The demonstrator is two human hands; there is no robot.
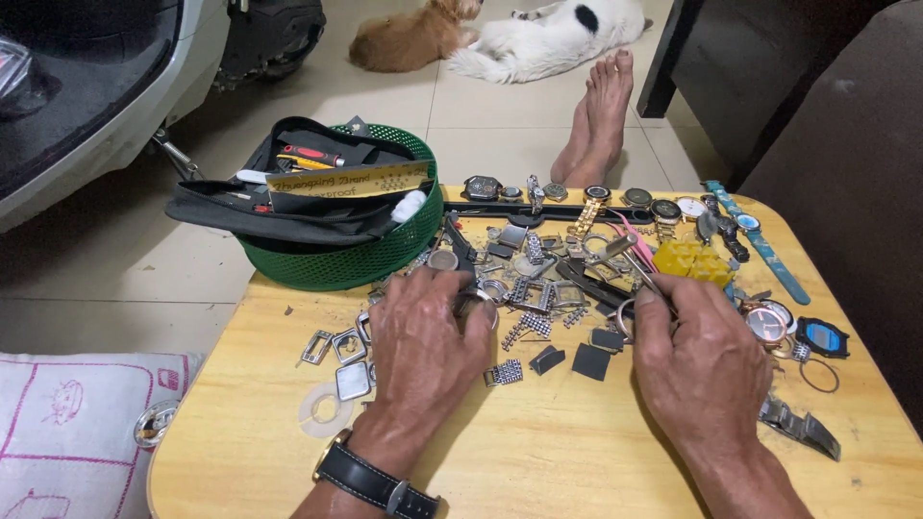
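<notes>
My left hand, with a black-strapped wristwatch on the wrist, rests on the wooden table and pinches a small round metal watch case at its fingertips. My right hand holds thin metal tweezers whose tips point up and left into a heap of watch parts. A metal ring lies by the right thumb. Loose bracelet links and dark square pieces lie between the two hands.
A green mesh basket holding a black tool pouch stands at the table's back left. Watches line the far edge, with a yellow block and a blue strap. Bare feet and two dogs lie beyond. A pink-stitched cushion sits left.
</notes>
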